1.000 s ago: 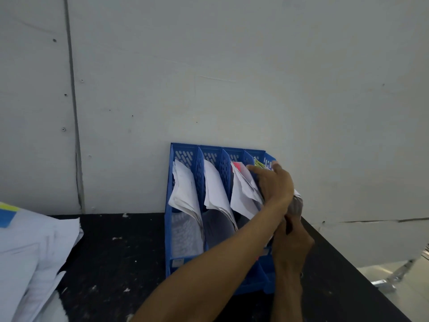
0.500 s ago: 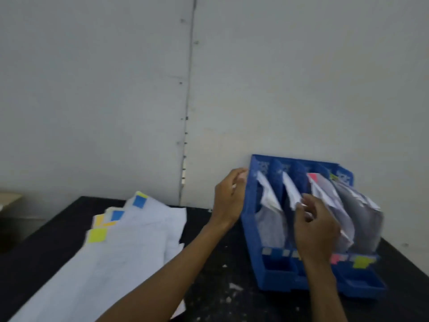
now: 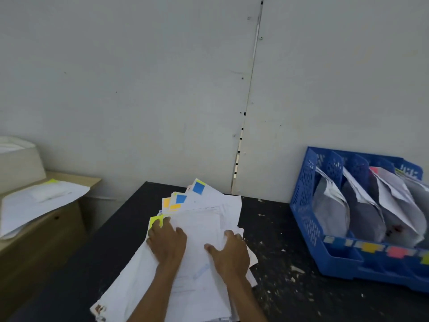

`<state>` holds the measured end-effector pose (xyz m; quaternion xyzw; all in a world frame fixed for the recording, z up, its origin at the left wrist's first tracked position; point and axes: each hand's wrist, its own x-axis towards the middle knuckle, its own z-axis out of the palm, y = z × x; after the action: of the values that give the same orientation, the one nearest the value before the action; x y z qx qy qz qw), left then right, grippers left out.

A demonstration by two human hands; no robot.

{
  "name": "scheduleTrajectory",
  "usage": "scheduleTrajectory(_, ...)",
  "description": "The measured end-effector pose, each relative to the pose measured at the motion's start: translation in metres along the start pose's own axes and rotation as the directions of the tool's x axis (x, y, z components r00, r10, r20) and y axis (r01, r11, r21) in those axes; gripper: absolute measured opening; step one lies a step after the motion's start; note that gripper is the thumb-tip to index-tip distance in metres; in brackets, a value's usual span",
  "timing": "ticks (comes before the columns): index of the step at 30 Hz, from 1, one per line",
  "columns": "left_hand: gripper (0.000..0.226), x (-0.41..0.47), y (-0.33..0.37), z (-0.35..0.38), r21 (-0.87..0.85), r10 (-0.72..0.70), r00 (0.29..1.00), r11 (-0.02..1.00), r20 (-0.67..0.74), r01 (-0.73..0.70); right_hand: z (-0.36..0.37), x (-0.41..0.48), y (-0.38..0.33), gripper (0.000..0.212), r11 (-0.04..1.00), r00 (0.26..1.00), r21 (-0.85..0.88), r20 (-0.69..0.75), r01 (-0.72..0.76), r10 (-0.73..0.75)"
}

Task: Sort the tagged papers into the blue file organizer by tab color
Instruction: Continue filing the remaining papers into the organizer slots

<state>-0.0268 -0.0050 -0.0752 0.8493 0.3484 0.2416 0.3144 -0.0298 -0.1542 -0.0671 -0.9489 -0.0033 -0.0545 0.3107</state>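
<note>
**Pressed flat on the tagged pile**

Rested the left hand (image 3: 167,242) palm-down on the paper pile (image 3: 204,219), fingers spread and loose, fingertips touching a yellow-green tab (image 3: 153,222) at the pile's left edge. Rested the right hand (image 3: 228,252) just beside it, also palm-down, thumb splayed, fingers relaxed near the right edge. Gripped nothing with either.

Lay lengthwise on the black table (image 3: 290,228), running from near-left to far-right, tabbed ends aimed away toward the wall (image 3: 139,89). Looked white, creased and loosely fanned, with blue tabs (image 3: 198,188) and orange tabs (image 3: 166,202) stepped along the far-left corner. Showed a stained corner nearest the camera.

Stood well apart to the right, backed against the wall: the blue organizer (image 3: 301,205), leaning back, four slots each holding curled sheets. Carried coloured labels (image 3: 369,247) along the front lip.

Sat off to the left, apart from the table: more sheets (image 3: 34,201) on a wooden cabinet (image 3: 46,240).
</note>
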Motion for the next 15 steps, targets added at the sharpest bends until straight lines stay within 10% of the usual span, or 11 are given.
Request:
scheduleTrajectory(11, 0.052, 0.025, -0.004, -0.014, -0.13, -0.17, 0.98, 0.979, -0.101, 0.156, 0.007, 0.006, 0.016, 0.018, 0.946, 0.995, 0.324, -0.084, -0.019, 0.048)
scheduleTrajectory(15, 0.036, 0.024, -0.004, -0.017, -0.31, -0.056, 0.969, 0.95, -0.24, -0.022, 0.013, 0.006, 0.02, 0.018, 0.942, 0.995, 0.335, -0.1, 0.011, 0.024)
